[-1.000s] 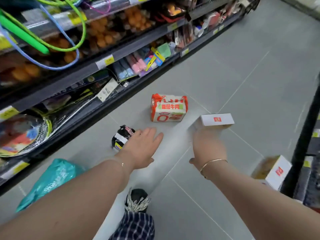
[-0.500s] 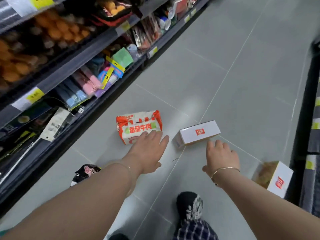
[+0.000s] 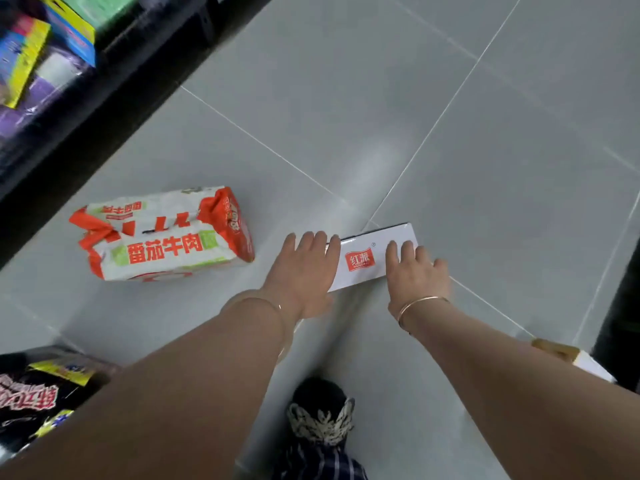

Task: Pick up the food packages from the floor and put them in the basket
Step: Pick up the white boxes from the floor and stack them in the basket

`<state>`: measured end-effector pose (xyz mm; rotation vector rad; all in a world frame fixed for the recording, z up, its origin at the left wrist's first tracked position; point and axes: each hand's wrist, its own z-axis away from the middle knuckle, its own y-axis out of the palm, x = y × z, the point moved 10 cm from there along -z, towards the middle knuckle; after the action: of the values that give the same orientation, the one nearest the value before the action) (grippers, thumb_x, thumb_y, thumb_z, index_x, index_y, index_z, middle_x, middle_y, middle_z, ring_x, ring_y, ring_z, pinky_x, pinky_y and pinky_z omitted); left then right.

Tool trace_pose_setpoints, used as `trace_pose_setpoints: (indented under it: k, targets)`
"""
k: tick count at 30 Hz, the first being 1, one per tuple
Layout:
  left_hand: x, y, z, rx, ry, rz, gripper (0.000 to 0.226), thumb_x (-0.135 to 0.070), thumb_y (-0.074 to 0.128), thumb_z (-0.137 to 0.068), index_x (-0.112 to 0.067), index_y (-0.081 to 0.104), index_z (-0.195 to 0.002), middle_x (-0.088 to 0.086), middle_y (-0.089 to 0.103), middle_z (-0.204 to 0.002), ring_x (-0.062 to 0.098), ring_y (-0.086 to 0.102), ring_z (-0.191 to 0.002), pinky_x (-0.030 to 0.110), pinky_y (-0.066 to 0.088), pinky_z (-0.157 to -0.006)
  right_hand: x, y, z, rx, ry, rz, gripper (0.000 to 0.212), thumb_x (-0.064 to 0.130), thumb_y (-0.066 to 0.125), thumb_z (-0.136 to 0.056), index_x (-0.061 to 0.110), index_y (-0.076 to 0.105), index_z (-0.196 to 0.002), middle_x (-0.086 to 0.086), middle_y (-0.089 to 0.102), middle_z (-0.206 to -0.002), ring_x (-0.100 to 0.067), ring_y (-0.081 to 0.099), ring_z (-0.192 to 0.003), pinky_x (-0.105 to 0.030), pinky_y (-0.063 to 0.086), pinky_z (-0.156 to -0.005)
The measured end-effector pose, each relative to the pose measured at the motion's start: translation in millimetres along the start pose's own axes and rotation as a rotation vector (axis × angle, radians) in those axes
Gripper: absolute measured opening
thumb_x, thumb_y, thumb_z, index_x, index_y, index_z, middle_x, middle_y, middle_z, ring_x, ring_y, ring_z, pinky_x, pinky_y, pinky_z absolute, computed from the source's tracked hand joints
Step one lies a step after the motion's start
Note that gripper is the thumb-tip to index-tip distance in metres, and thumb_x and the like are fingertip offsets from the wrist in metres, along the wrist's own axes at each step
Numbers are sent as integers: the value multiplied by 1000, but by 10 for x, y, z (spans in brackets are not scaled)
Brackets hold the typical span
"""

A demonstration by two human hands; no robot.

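Both hands rest on a white box (image 3: 372, 259) lying on the grey tiled floor (image 3: 485, 150) right of centre. The left hand (image 3: 304, 271) lies flat over the box's left end with fingers together and stretched forward, its thumb hidden, so whether it grips the box cannot be told. The right hand (image 3: 415, 275) lies over the box's right end, fingers slightly spread on its top face, and again no clasp shows. The box bears a small red logo between the two hands. Each wrist wears a thin bangle. To the left of the box, just apart from the left hand, an orange and white noodle package (image 3: 162, 237) lies on the floor. A black package (image 3: 38, 403) sits at the near left edge, partly behind the left forearm. Another white box (image 3: 588, 365) peeks out behind the right forearm at the near right. A stocked shelf (image 3: 52, 64) runs along the far left. A dark shoe (image 3: 320, 410) shows at the near centre.
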<state>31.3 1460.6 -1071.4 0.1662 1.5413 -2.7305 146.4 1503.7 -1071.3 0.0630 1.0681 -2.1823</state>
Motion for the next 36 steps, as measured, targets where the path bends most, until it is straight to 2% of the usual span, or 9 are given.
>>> trace_pose_setpoints:
  k: [9, 12, 14, 16, 19, 23, 29, 36]
  targets:
    - [-35, 814, -703, 111, -120, 2, 103, -46, 64, -82, 0, -1, -148, 17, 28, -143, 34, 32, -131, 50, 21, -111, 218, 416, -941, -43, -94, 48, 100, 22, 68, -80, 8, -1, -151, -17, 7, -156, -32, 11, -143, -48, 24, -111]
    - [-51, 909, -774, 108, -137, 12, 101, -36, 67, -80, 2, 2, -147, 17, 33, -138, 34, 39, -123, 47, 29, -106, 245, 450, -1045, -111, -125, 104, 86, 20, 64, -82, 5, 9, -147, -20, 18, -151, -34, 10, -144, -53, 16, -112]
    - [-54, 908, -774, 102, -131, 15, 96, -30, 69, -78, 1, 9, -146, 16, 37, -133, 33, 43, -116, 44, 35, -100, 262, 447, -1054, -136, -144, 133, 80, 22, 65, -80, 5, 18, -142, -17, 31, -143, -36, 19, -140, -54, 13, -112]
    - [-41, 870, -713, 108, -122, 6, 89, -26, 71, -76, -1, 17, -143, 14, 40, -129, 31, 45, -112, 42, 37, -95, 287, 454, -980, -105, -153, 153, 83, 26, 68, -76, 6, 20, -140, -16, 36, -139, -36, 29, -134, -54, 13, -112]
    - [-8, 719, -521, 90, -93, -28, 85, -25, 71, -76, -2, 22, -141, 13, 42, -127, 29, 46, -110, 40, 38, -92, 323, 380, -756, -82, -148, 140, 87, 28, 72, -72, 6, 21, -139, -15, 39, -135, -34, 38, -126, -52, 16, -112]
    - [80, 423, -26, 75, -45, -53, 86, -30, 71, -76, -3, 22, -141, 13, 42, -125, 28, 47, -107, 38, 38, -87, 429, 82, -271, -91, -166, 122, 80, 26, 68, -76, 6, 22, -139, -15, 41, -133, -34, 40, -123, -52, 16, -111]
    - [312, -41, 928, 52, -14, -54, 94, -36, 68, -79, -3, 11, -146, 16, 36, -136, 31, 40, -121, 42, 32, -104, 705, -483, 656, -130, -172, 76, 78, 26, 66, -77, 7, 22, -139, -14, 41, -132, -34, 39, -123, -52, 16, -111]
    - [791, -520, 2319, -32, 33, -93, 97, -36, 70, -75, -7, 11, -147, 12, 36, -139, 28, 41, -123, 38, 34, -103, 1316, -1168, 1980, -221, -139, 12, 78, 30, 64, -75, 8, 25, -139, -13, 44, -131, -32, 41, -121, -51, 16, -110]
